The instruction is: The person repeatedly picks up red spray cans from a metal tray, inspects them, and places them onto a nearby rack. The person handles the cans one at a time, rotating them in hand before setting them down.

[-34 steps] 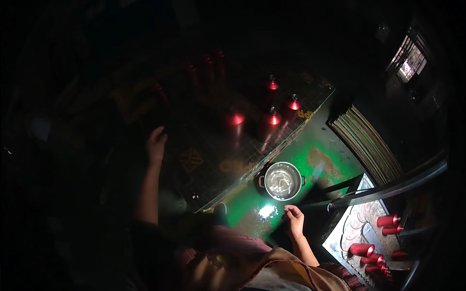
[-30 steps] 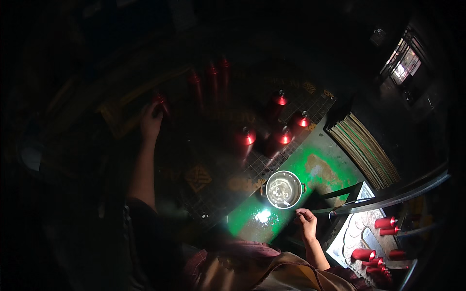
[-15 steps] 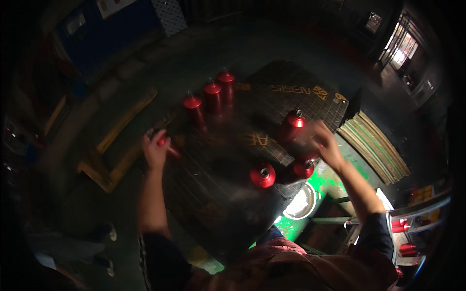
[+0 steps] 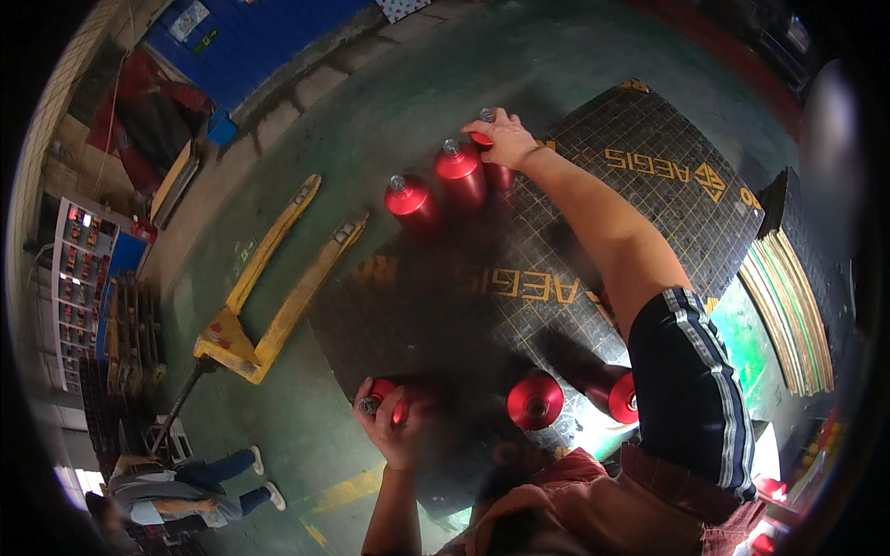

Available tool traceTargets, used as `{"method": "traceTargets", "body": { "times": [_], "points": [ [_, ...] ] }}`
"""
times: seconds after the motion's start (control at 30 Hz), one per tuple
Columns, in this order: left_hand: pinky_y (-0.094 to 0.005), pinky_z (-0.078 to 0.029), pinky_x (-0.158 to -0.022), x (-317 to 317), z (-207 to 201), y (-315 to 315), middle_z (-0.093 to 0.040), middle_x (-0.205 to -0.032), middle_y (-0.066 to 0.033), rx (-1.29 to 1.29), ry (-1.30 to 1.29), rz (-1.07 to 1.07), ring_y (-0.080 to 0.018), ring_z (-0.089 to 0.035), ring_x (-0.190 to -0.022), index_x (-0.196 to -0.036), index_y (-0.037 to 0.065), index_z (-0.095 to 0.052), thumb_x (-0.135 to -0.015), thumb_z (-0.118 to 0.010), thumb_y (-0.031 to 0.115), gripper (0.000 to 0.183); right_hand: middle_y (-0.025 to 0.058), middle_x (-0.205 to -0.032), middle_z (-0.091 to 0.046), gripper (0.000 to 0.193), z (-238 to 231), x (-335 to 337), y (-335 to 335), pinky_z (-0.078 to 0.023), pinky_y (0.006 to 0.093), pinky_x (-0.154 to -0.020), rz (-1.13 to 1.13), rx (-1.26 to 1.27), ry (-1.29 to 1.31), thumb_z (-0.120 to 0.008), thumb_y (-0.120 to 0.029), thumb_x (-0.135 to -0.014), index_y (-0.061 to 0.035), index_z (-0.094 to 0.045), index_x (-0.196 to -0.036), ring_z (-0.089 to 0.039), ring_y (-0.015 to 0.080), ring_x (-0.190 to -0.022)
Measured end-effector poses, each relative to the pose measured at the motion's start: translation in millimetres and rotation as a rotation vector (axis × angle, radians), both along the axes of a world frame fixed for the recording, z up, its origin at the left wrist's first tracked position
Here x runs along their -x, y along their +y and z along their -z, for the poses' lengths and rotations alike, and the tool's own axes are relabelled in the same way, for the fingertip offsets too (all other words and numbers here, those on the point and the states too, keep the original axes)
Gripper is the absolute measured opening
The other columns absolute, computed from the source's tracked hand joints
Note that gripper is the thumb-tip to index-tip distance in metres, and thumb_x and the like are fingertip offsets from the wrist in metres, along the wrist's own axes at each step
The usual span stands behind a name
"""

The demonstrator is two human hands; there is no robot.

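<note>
Several red metal cylinders with threaded necks stand on a black board with yellow grid lines [image 4: 575, 232]. At the far edge my right hand [image 4: 510, 142] is closed around the top of one red cylinder [image 4: 502, 177]. Beside it, to the left, stand a middle cylinder [image 4: 461, 176] and another cylinder [image 4: 410, 206], both untouched. Near the board's left front edge my left hand [image 4: 394, 434] wraps round a cylinder [image 4: 381, 386], whose neck points left. Closer to me are an upright cylinder [image 4: 535, 401] and a second one [image 4: 621, 398], partly covered by my right sleeve.
A yellow pallet jack [image 4: 278, 320] stands on the green floor to the left. A person [image 4: 190, 491] is at the lower left, near a shelf rack [image 4: 79, 287]. Stacked boards [image 4: 788, 310] lie at the right, and a blue door [image 4: 241, 46] is at the back.
My right hand has crossed from the right side to a far cylinder. My left hand, with its cylinder, is now nearer the front edge. The view has shifted and brightened; my right arm now covers one cylinder's spot.
</note>
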State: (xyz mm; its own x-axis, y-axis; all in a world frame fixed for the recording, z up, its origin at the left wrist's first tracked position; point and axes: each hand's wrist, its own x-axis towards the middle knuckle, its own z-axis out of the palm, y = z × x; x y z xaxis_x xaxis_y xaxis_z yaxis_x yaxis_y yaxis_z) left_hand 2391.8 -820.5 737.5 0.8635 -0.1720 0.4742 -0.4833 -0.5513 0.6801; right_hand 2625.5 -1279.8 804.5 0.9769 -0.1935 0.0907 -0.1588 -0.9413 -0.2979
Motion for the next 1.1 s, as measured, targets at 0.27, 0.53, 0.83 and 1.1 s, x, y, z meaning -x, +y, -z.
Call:
{"method": "traceTargets", "body": {
  "times": [0.27, 0.53, 0.83, 1.1],
  "points": [
    [-0.0460, -0.045, -0.096, -13, 19, -20, -0.051, -0.131, -0.0217, -0.010, -0.017, -0.049, -0.0399, -0.052, -0.116, -0.106, 0.015, -0.068, -0.065, -0.080, 0.007, 0.043, 0.0252, -0.146, -0.033, 0.066, -47, 30, -2, -0.041, 0.0472, -0.107, 0.081, -0.141, -0.226, -0.078, -0.023, -0.074, -0.0375, -0.053, -0.133, -0.041, 0.0487, -0.125],
    [-0.0458, -0.042, -0.097, -215, 92, 13, -0.054, -0.131, -0.0134, 0.020, -0.105, 0.144, -0.0343, -0.049, -0.119, -0.104, 0.016, -0.072, -0.067, -0.079, 0.007, 0.040, 0.0053, -0.116, -0.059, 0.058, -85, 67, 42, -0.046, 0.0316, -0.099, 0.079, -0.566, -0.687, -0.076, -0.011, -0.082, -0.0124, -0.054, -0.136, -0.057, 0.0161, -0.107],
    [-0.0421, -0.047, -0.100, 44, 24, 119, -0.048, -0.141, -0.0156, 0.414, 0.247, 0.306, -0.0290, -0.049, -0.124, -0.124, -0.002, -0.060, -0.092, -0.062, 0.014, 0.036, 0.0182, -0.130, -0.047, 0.073, -127, 624, 171, -0.057, 0.0504, -0.088, 0.543, -1.050, -1.188, -0.071, -0.025, -0.082, -0.0115, -0.038, -0.145, -0.057, 0.0343, -0.115],
    [-0.0518, -0.053, -0.093, 135, -36, 0, -0.055, -0.133, -0.0185, 1.099, 1.043, 0.913, -0.0349, -0.058, -0.115, -0.144, 0.009, -0.037, -0.098, -0.038, 0.047, 0.060, 0.0141, -0.128, -0.058, 0.038, 1, 692, 120, -0.054, 0.0564, -0.090, 0.520, -1.957, -1.259, -0.063, -0.030, -0.090, -0.0158, -0.055, -0.124, -0.060, 0.0354, -0.114]
  ]
}}
